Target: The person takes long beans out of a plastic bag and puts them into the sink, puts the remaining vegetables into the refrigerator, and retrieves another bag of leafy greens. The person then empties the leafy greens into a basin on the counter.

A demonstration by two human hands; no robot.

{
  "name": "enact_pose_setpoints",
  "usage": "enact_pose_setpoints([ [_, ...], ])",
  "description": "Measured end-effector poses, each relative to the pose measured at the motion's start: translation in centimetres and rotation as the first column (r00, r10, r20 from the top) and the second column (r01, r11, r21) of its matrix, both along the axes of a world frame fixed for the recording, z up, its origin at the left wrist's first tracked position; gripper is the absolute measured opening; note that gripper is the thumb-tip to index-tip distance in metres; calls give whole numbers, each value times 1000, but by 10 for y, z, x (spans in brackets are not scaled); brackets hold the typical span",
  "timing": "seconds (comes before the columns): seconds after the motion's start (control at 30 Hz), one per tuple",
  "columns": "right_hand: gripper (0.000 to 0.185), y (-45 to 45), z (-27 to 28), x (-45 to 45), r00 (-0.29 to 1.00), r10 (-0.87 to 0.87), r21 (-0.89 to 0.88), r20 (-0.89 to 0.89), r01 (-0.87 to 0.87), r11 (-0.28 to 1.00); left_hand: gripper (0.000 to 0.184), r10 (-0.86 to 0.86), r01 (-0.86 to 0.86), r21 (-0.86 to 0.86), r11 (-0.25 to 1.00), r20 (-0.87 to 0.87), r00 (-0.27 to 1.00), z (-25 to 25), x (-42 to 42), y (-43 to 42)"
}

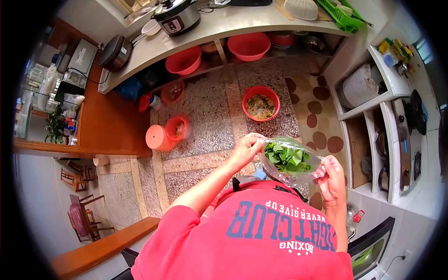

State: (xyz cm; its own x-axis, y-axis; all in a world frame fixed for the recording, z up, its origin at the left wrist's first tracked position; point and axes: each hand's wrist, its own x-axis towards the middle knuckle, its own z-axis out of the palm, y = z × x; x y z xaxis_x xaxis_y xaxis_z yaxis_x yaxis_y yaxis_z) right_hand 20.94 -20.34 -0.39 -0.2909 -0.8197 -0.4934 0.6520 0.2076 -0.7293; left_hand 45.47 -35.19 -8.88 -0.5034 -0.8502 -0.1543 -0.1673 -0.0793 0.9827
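Observation:
A clear plastic bag is stretched between my two hands in front of my body. Green leafy vegetables show through its mouth. My left hand pinches one end of the bag's rim between thumb and fingers. At the opposite end, my right hand grips the rim with its fingers closed. Beyond the bag, a red basin stands on the floor, holding a yellowish-green mix I cannot make out.
A counter runs along the far side, with a pressure cooker on it and red tubs beneath. A pink stool and a lined waste bin stand on the floor to the left. White shelving is on the right.

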Motion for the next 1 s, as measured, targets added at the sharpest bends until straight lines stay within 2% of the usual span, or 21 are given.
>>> enact_pose_setpoints([
  [0.07,12,-16,3,-4,999,33,-35,24,-32,999,28,19,-19,-4,1000,-8,1000,-6,-3,-13],
  [0.13,10,-32,6,-9,999,37,-48,40,-35,998,29,123,-119,131,984,-26,992,-4,-11,-25],
  [0.2,9,-50,8,-16,998,37,-60,54,-34,998,25,91,-80,172,982,-54,994,-11,-9,-39],
  [0.3,9,-80,8,-28,986,141,-104,88,-132,986,29,308,-185,429,884,-236,922,-13,-15,-56],
  [0.43,10,-116,-2,-52,977,192,-135,93,-179,975,22,341,-272,409,871,-103,935,-28,-17,-74],
  [0.5,10,-133,-6,-61,974,193,-142,121,-175,974,23,169,-150,449,881,-4,986,-32,-24,-78],
  [0.53,10,-142,-8,-65,970,191,-148,149,-169,974,36,75,-88,439,894,48,996,-31,-30,-79],
  [0.6,10,-159,-15,-74,968,195,-146,159,-172,974,58,1,-31,365,931,81,997,-34,-51,-72],
  [0.67,10,-177,-21,-79,966,208,-173,151,-182,968,91,-114,50,410,911,134,984,-33,-73,-75],
  [0.73,10,-193,-24,-81,962,226,-165,155,-200,966,106,-155,111,326,939,112,982,-34,-93,-85],
  [0.77,9,-202,-22,-80,957,245,-146,152,-223,964,106,-155,110,332,937,112,982,-41,-101,-93],
  [0.83,9,-219,-22,-80,952,262,-137,161,-241,961,114,-176,160,169,972,85,981,-59,-115,-115],
  [0.87,9,-228,-23,-82,952,262,-133,161,-242,961,114,-176,160,173,972,83,981,-63,-121,-124],
  [0.97,9,-255,-29,-80,951,234,-151,203,-206,967,115,-87,106,-52,993,285,955,-68,-130,-155],
  [1.0,9,-265,-30,-78,949,225,-164,221,-191,968,115,-100,115,-39,993,285,953,-73,-129,-168],
])
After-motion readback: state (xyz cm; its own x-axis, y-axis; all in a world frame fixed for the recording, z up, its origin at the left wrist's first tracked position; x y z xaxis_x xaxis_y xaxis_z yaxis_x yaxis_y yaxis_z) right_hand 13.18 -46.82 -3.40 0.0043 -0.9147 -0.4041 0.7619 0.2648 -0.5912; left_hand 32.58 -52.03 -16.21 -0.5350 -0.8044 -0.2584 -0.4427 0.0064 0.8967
